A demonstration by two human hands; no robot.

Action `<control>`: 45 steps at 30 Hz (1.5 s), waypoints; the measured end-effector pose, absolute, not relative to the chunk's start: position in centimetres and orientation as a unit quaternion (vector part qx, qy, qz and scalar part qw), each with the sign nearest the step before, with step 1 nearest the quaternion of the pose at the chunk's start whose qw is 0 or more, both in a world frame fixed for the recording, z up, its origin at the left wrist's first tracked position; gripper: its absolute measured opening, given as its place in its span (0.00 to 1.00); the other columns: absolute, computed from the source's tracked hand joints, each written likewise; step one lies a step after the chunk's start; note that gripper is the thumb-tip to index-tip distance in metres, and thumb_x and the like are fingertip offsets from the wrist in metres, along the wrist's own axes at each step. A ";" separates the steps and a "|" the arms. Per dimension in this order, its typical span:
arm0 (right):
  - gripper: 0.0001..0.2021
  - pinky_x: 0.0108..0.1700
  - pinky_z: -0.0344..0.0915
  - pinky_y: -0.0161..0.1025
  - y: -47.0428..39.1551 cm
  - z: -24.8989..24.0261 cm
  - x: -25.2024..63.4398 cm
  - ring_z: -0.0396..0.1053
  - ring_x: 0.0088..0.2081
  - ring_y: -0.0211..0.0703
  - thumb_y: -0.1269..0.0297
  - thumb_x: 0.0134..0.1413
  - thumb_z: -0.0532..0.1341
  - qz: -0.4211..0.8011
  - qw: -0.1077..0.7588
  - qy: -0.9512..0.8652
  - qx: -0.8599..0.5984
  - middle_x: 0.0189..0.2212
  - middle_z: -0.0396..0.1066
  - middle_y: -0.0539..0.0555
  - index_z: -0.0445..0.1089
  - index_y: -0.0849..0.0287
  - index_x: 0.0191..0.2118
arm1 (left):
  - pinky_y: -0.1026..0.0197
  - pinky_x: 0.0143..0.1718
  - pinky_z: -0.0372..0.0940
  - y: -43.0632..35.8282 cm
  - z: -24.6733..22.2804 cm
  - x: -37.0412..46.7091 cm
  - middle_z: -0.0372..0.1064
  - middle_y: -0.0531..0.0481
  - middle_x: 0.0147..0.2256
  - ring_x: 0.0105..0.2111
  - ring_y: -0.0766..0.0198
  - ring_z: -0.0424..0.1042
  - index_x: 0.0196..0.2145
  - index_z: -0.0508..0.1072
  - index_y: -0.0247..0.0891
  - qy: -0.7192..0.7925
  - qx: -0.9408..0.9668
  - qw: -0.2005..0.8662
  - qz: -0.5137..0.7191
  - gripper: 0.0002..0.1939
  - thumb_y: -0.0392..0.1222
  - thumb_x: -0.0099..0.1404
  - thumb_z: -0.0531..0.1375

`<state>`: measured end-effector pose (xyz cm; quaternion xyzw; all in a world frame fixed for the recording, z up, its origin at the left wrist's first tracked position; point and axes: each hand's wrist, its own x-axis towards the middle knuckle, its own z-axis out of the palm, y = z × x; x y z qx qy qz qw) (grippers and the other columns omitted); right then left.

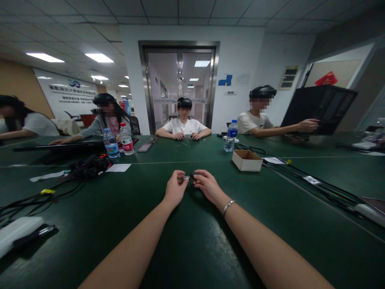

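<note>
Both my hands meet over the middle of the dark green table (156,249), fingertips close together. My left hand (175,188) pinches a small silver, metallic-looking piece (186,178) between thumb and fingers. Between the fingertips of my right hand (208,185) is a small black piece (193,175), its end right by the silver one. Whether the two pieces are joined I cannot tell. They are too small for me to name their kind. A silver bracelet (228,207) circles my right wrist.
An open cardboard box (246,161) stands ahead to the right, near a water bottle (230,136). Two more bottles (111,143) stand at left. Black cables (327,190) run along both sides. A white device (19,233) lies near left. Several people sit across the table.
</note>
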<state>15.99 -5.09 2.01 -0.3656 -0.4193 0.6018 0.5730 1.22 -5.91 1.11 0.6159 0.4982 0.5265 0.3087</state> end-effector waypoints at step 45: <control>0.23 0.27 0.61 0.33 -4.6 1.2 16.1 0.66 0.25 0.33 0.70 0.36 0.67 0.580 0.515 -0.515 -0.364 0.25 0.68 0.47 0.65 0.59 0.44 | 0.58 0.42 0.65 -5.0 0.4 0.9 0.72 0.47 0.34 0.36 0.62 0.71 0.36 0.71 0.37 0.453 0.557 0.387 0.579 0.08 0.39 0.56 0.60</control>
